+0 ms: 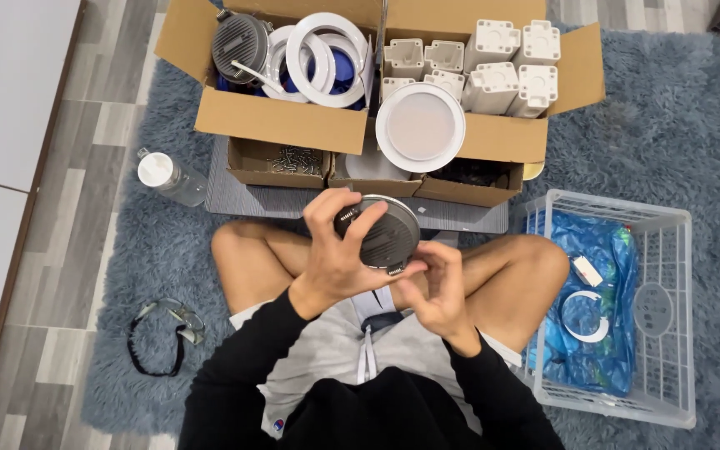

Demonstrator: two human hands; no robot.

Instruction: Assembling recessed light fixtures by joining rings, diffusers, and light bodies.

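I sit cross-legged on a blue-grey shag rug. Both hands hold a round dark grey ribbed lamp housing [387,235] above my lap. My left hand [337,254] wraps over its left side and top, with the fingers spread across the ribs. My right hand [437,287] pinches its lower right edge from beneath. A small clip shows at the housing's bottom rim.
Cardboard boxes ahead hold white rings [318,54], a grey housing [239,46], white plastic parts [506,62] and a white round disc [420,127]. Small trays hold screws [293,160]. A white basket [672,333] with a blue bag stands right; a bottle [168,177] and strap [160,337] lie left.
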